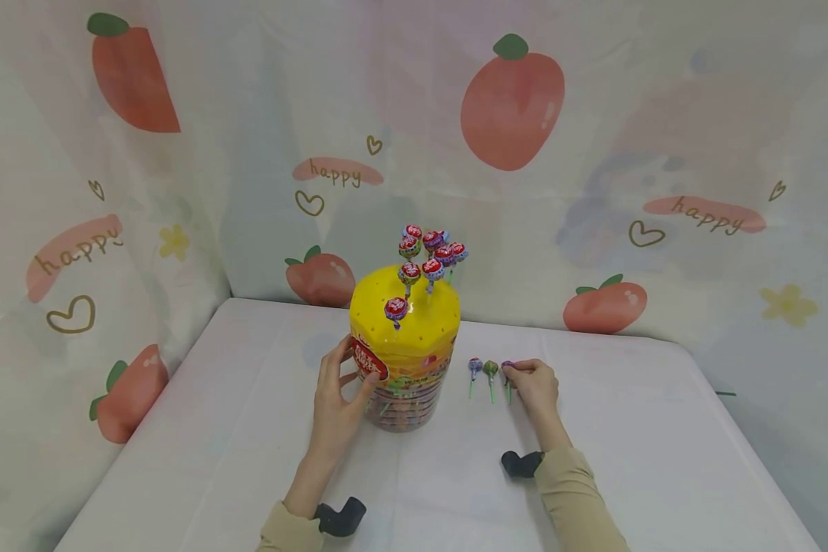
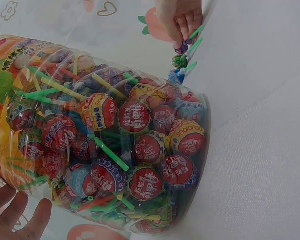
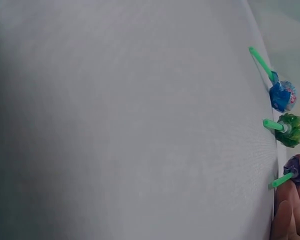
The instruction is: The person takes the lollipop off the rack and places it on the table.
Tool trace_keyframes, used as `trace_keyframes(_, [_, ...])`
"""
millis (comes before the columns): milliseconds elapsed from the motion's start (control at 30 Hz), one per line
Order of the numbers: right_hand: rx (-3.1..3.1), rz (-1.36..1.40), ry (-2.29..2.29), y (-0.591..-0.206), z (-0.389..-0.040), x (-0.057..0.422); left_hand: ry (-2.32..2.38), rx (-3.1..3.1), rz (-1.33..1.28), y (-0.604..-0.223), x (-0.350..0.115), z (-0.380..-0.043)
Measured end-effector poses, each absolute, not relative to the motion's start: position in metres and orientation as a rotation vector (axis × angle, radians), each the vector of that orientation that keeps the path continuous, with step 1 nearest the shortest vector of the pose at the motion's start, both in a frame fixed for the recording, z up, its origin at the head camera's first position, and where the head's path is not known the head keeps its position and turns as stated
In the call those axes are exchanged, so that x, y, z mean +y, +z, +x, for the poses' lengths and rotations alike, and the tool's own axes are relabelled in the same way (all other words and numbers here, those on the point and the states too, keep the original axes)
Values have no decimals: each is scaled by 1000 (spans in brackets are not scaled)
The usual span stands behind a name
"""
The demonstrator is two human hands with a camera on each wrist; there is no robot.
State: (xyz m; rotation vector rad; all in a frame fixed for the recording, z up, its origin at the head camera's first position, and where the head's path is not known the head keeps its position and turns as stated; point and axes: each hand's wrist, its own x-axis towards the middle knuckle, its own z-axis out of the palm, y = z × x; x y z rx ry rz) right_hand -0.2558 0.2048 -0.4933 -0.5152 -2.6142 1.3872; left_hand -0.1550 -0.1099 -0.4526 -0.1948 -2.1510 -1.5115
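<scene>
A clear ribbed lollipop jar (image 1: 403, 399) with a yellow lid (image 1: 379, 299) stands on the table, packed with wrapped lollipops. Several lollipops stick up from holes in the lid. My left hand (image 1: 338, 406) holds the jar's left side, thumb across the front near the red label. To the right of the jar, a blue lollipop (image 1: 475, 366) and a green lollipop (image 1: 491, 369) lie in a row. Beside them my right hand (image 1: 537, 387) pinches a purple lollipop (image 3: 293, 167) by its wrapped head; its green stick points toward me.
A white cloth covers the table (image 1: 614, 429). Behind and at the sides hangs a printed curtain (image 1: 414, 92) with fruit and hearts. Black wrist pieces (image 1: 343, 517) sit by both sleeves.
</scene>
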Motion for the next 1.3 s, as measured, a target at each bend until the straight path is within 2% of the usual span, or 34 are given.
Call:
trace_keyframes(600, [-2663, -520, 1296, -497, -255, 202, -1515, -2160, -188, -452, -109, -155])
trace_keyframes(1300, [-2501, -557, 1448, -497, -251, 200, -1509, -2180, -178, -450, -109, -154])
